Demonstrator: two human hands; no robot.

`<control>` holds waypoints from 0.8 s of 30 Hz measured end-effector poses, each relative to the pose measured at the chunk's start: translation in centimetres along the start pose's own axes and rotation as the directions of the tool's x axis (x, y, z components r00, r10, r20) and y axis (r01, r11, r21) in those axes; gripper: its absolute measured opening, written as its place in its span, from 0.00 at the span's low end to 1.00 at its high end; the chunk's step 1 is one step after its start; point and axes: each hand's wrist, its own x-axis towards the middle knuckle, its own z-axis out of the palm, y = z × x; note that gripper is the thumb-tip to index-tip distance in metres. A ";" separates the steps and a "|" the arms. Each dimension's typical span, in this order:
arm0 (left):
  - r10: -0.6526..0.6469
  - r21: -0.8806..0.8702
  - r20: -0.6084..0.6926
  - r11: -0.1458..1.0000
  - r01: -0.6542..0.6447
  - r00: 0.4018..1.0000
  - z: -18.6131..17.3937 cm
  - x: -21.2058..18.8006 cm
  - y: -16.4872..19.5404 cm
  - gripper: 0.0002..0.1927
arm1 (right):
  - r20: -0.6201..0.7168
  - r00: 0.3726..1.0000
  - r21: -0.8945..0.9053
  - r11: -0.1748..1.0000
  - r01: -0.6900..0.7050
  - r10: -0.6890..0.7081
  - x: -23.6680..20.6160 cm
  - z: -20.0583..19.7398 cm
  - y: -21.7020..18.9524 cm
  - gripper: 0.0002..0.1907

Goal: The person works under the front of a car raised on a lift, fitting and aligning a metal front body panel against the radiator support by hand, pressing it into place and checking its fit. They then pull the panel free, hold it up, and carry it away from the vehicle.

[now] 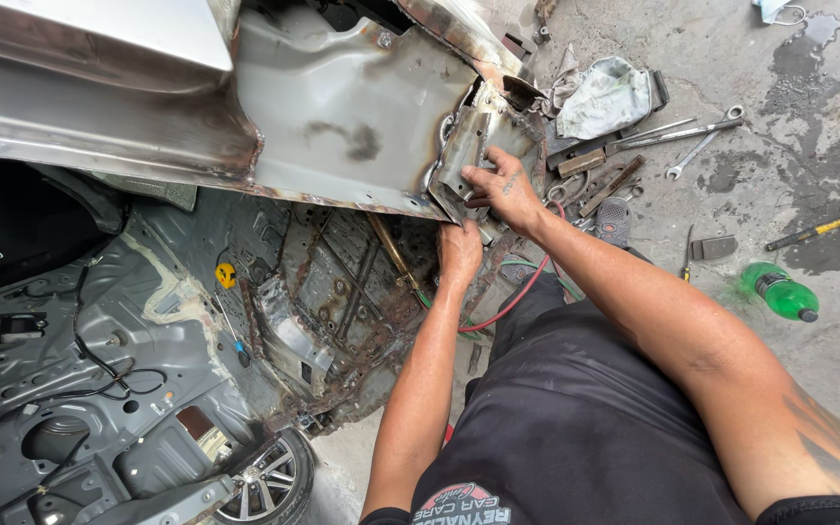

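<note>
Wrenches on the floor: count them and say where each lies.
1 clear: a combination wrench on the concrete right of the rag, below a long bar tool. More may hide in the tool pile beside the right hand.

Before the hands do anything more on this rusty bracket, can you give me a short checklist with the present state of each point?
1. Right hand on the rusty metal bracket: ok, fingers rest on it.
2. Left hand under the bracket's lower edge: ok.
3. Gloves: not ok, both hands bare near rusty edges.
4. Red hose clear of the arms: not ok, it runs just under them.
5. Wrench and hammer near: ok, on the concrete floor.
</note>
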 end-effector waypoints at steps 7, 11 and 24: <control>-0.011 0.027 -0.010 1.000 0.011 1.000 -0.1 -0.6 1.0 0.20 | -0.021 0.978 -0.279 0.941 0.192 -0.206 1.1 0.2 -0.2 0.16; -0.131 0.122 -0.010 0.984 0.131 0.991 0.0 -0.8 2.0 0.20 | -0.014 0.995 -0.184 0.978 0.096 -0.100 0.8 0.5 -1.1 0.16; -0.011 -0.085 -0.089 0.996 0.004 0.996 0.4 -0.4 2.5 0.21 | 0.030 0.999 -0.050 0.999 -0.009 0.010 0.9 1.7 -2.6 0.17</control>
